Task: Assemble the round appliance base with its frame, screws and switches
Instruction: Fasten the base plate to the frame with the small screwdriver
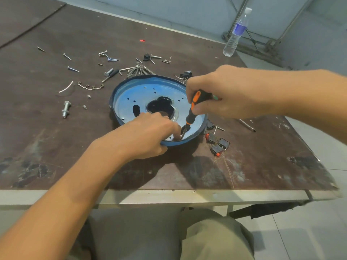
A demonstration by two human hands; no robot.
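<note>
The round blue appliance base (139, 92) lies open side up in the middle of the brown table. My left hand (150, 136) grips its near rim, thumb outside and fingers curled inside next to a small part near the rim. My right hand (216, 92) grips a black and orange screwdriver (193, 111), held steeply with its tip down inside the base, right beside my left fingers. What the tip touches is hidden by my fingers. Three black rocker switches (217, 144) with red buttons lie just right of the base.
Loose screws, bolts and hex keys (137, 70) are scattered behind and left of the base. A large bolt (66, 109) lies at the left. A plastic water bottle (237, 32) stands at the far right corner. A thin metal rod (247, 125) lies at the right.
</note>
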